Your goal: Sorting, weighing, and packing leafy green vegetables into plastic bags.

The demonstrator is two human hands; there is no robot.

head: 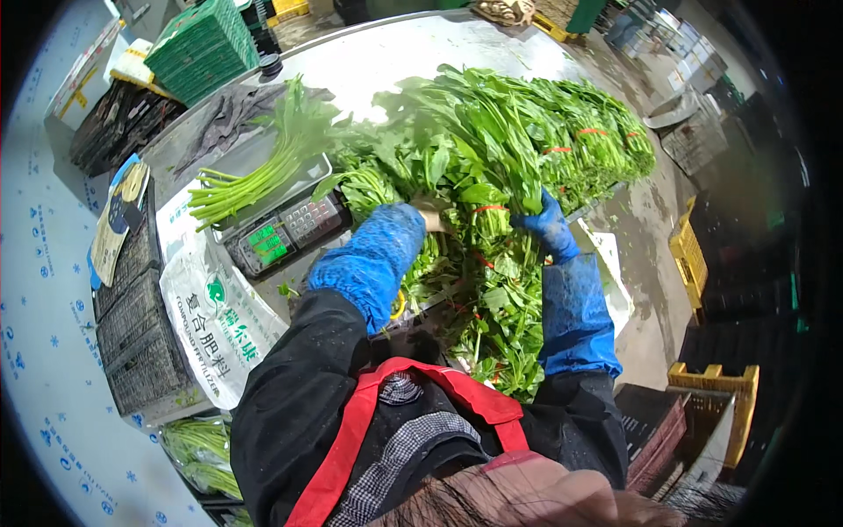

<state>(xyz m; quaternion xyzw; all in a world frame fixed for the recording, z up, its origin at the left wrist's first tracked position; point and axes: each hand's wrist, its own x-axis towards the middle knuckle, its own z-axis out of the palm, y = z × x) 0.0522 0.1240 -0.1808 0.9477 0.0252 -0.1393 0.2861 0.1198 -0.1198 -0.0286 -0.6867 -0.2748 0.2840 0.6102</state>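
Note:
My right hand [552,227], in a blue glove, is closed around the lower stems of a bunch of leafy greens [507,145] whose leaves fan out away from me. My left hand [435,220] reaches into the heap past its blue sleeve cover; leaves hide its fingers, so its grip cannot be made out. Between the hands sits a bunch tied with a red band [490,208]. Loose greens [504,342] hang down in front of my body. To the left, long-stemmed greens [257,178] lie in the clear tray [319,172] of a digital scale [290,230].
Several banded bunches [593,141] are piled at the table's right. Behind the scale lies a dark cloth [227,122], with stacked green crates [204,49] beyond. A printed white sack [211,309] covers the left side. Yellow crates [688,257] stand to the right.

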